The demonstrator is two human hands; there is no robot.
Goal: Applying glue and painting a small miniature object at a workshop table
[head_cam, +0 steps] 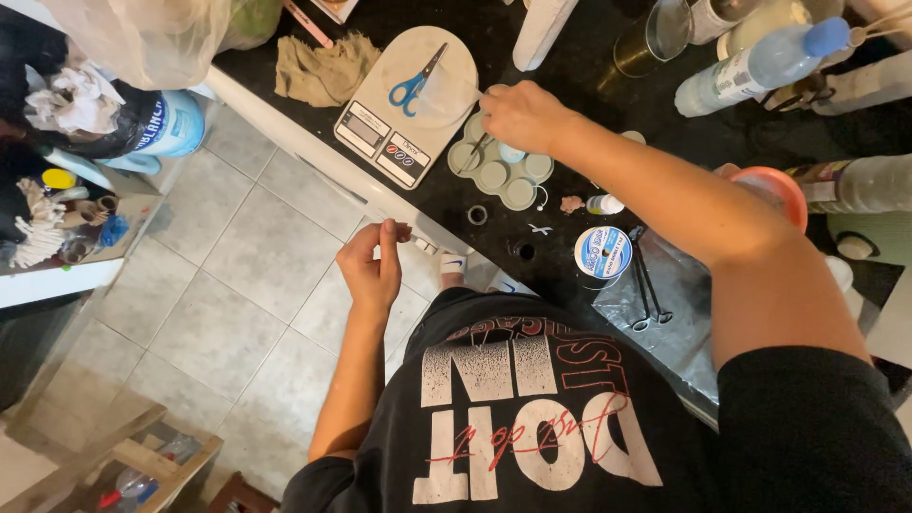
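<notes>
My right hand (521,114) reaches over a pale green palette tray (521,190) with several round wells on the black counter (570,85). Its fingers are pinched on a thin stick (476,152) whose tip points down into a well. My left hand (373,262) hovers at the counter's near edge, thumb and fingertips pinched together. Whether something thin is between them, I cannot make out. A white spool of clear cord (602,252) lies to the right of that hand, near my chest.
A white kitchen scale (380,138) carries blue scissors (415,85) and a clear dish. Nearby are a beige cloth (323,66), a water bottle (760,62), a glass (655,38), an orange-rimmed container (781,185), a small vial (603,203) and black tweezers (648,285) on clear plastic. Tiled floor lies left.
</notes>
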